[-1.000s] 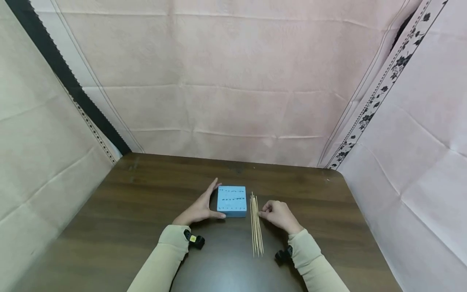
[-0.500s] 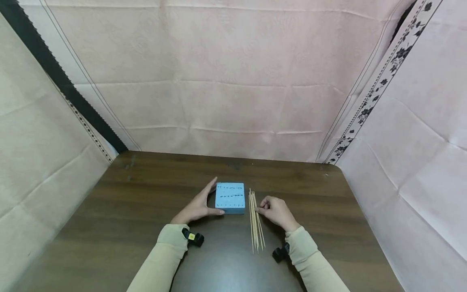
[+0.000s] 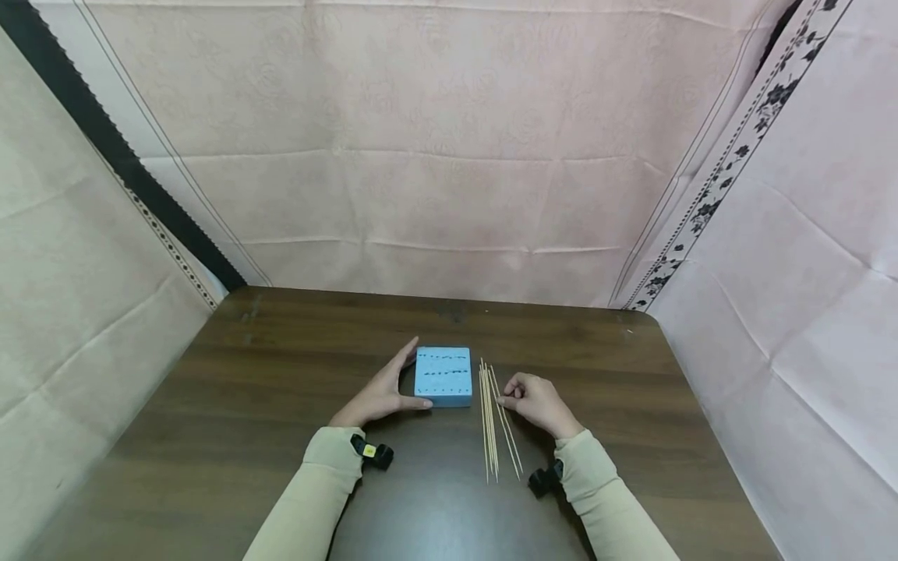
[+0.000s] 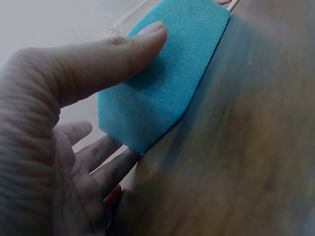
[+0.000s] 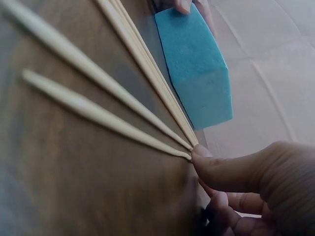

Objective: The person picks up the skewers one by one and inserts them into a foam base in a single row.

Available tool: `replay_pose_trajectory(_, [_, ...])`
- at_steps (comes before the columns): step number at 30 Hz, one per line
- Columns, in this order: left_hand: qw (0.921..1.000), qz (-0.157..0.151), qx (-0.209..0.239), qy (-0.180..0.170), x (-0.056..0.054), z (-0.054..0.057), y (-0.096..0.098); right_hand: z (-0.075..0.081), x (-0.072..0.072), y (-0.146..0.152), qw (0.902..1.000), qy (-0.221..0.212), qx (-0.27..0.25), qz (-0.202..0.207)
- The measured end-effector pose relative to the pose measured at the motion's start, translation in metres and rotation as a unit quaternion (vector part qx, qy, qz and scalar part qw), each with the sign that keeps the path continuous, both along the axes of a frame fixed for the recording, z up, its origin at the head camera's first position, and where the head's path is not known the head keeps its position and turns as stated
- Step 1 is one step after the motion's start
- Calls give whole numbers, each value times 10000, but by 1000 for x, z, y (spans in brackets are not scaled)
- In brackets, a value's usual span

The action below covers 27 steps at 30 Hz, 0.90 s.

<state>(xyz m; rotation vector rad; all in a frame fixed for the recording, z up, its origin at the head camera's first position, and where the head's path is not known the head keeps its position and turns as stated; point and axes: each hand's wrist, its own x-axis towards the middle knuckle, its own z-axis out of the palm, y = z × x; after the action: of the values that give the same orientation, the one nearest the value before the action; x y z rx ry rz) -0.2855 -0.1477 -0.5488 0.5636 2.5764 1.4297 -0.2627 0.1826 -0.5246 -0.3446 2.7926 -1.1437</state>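
Observation:
A light-blue foam-like block (image 3: 443, 377) with rows of small dark holes on top sits on the table. My left hand (image 3: 382, 395) holds it from the left, thumb (image 4: 147, 42) on the near face and fingers at the far left side. Just right of the block lies a bundle of thin bamboo skewers (image 3: 488, 425), pointing towards me. Two skewers (image 3: 512, 444) fan out from the bundle to the right. My right hand (image 3: 542, 405) pinches these with thumb and index finger; in the right wrist view the thumb tip hides part of the skewers.
The brown wood-grain table (image 3: 295, 374) extends on all sides of the block. Pale cloth (image 3: 435, 195) hangs behind the table and along both sides. Each wrist wears a small black camera.
Two skewers have swung away from the bundle, their near ends moving right. My right hand has shifted slightly right over the last half second. The left hand stays at the block.

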Motion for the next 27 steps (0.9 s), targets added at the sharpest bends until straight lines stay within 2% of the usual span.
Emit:
replay_pose_trajectory(15, [10000,59,-18,22,2,0,1,2,3,1,9968,458,551,-351])
replay_pose_trajectory(22, [10000,42,5,-2,3,1,1,5,1,6,9974,477,350,-407])
replay_pose_trajectory(27, [9997,103,-209,-13,3,3,1,6,-4,12,9981,451,209,-357])
